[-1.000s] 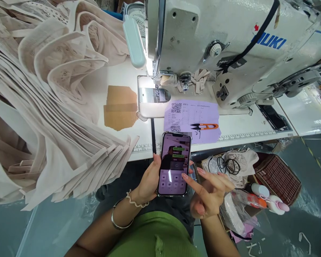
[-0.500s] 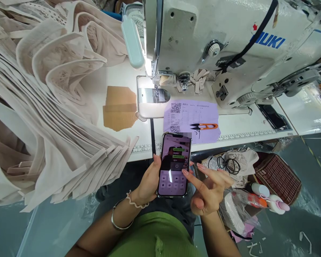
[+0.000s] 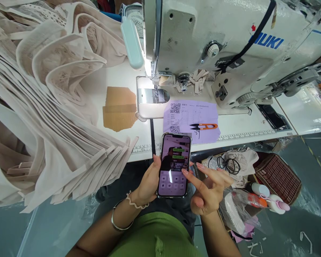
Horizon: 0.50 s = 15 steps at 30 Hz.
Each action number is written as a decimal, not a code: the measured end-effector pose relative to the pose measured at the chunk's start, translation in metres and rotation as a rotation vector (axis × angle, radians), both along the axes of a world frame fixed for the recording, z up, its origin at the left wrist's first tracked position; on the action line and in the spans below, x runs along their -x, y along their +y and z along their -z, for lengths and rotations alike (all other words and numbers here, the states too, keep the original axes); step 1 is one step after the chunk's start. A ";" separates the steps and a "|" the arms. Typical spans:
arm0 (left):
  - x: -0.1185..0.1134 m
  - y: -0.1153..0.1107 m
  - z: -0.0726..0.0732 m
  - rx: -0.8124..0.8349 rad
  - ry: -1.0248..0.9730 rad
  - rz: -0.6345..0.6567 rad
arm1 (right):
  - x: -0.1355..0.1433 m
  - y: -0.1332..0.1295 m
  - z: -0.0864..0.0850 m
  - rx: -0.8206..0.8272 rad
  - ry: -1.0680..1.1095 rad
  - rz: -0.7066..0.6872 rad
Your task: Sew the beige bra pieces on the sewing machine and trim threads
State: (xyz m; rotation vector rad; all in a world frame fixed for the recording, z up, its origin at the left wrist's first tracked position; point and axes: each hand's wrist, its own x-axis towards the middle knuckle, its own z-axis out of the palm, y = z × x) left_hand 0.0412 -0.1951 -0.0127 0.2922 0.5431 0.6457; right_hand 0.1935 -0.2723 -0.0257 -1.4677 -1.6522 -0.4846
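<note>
A lit phone (image 3: 173, 166) is upright in my left hand (image 3: 149, 180), gripped along its left edge, over my lap at the table's front edge. My right hand (image 3: 210, 185) is beside the phone's right edge, its fingers apart and the index fingertip over the screen. Beyond the phone lies a purple paper (image 3: 187, 110) with printed codes, and on it rest orange thread snips (image 3: 208, 126). Left of the paper is a piece of brown card (image 3: 120, 109).
A sewing machine (image 3: 182, 43) stands across the back. Stacked beige fabric pieces (image 3: 69, 142) cover the left side of the table. At the lower right are a woven basket (image 3: 279, 176), bottles (image 3: 276, 204) and a coil of black cord (image 3: 228, 165).
On the phone's screen, the lowest picture in the upper part now shows more detail where a round mark was. My hands have hardly moved.
</note>
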 end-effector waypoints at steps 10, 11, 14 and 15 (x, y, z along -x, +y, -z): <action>0.000 -0.001 0.001 0.044 0.082 -0.008 | 0.005 0.008 -0.007 0.101 -0.012 -0.037; 0.000 -0.001 0.001 0.043 0.087 -0.011 | 0.006 0.009 -0.008 0.110 -0.015 -0.035; 0.000 -0.001 0.000 0.042 0.090 -0.020 | 0.005 0.009 -0.007 0.107 -0.018 -0.037; 0.000 0.000 0.000 0.040 0.087 -0.025 | 0.005 0.009 -0.007 0.098 -0.018 -0.038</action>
